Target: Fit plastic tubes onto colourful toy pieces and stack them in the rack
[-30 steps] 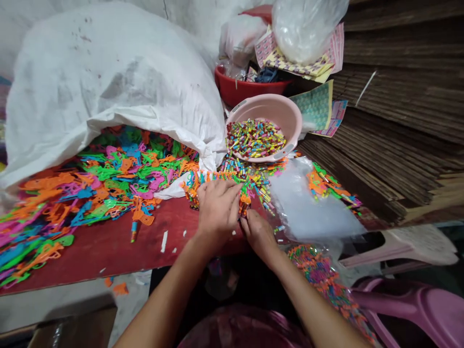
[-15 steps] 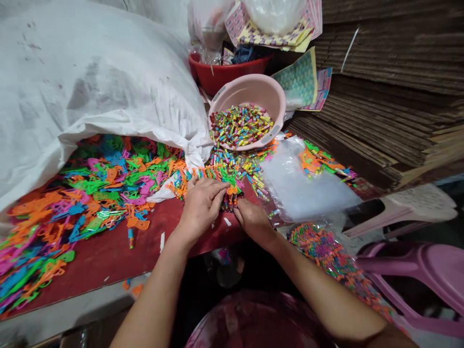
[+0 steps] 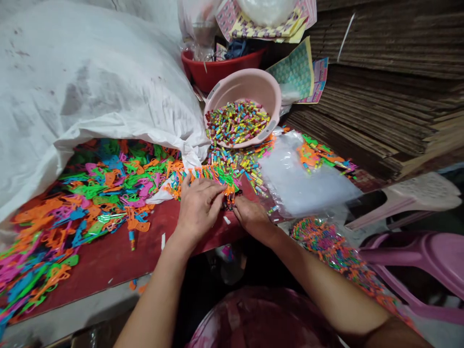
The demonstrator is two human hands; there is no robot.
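A row of small bright plastic pieces (image 3: pixel 232 180), orange, green and pink, lies side by side at the edge of the red board. My left hand (image 3: pixel 199 205) is curved over the row, fingers bent and thumb toward the right end. My right hand (image 3: pixel 252 212) is closed at that right end, fingertips on short dark-ended cylinders (image 3: pixel 229 200) that stick out below the plastic. Both sets of fingertips are partly hidden. Left of my hands, loose flat plastic pieces (image 3: pixel 105 188) form a large heap, and one orange piece (image 3: pixel 136 222) has a patterned cylinder on it.
A pink basin (image 3: pixel 250 79) of small patterned cylinders stands behind the row, with more spilled before it. A white sack (image 3: pixel 108 72) bulges at left. Clear plastic bags (image 3: pixel 308 183) lie at right, near filled bags (image 3: pixel 326 246), purple stool (image 3: pixel 435 261) and stacked cardboard (image 3: pixel 380 96).
Both hands stay at the row. The right fingers have shifted slightly inward against the cylinder ends, and fewer of these show between the hands. The view has tilted a little.
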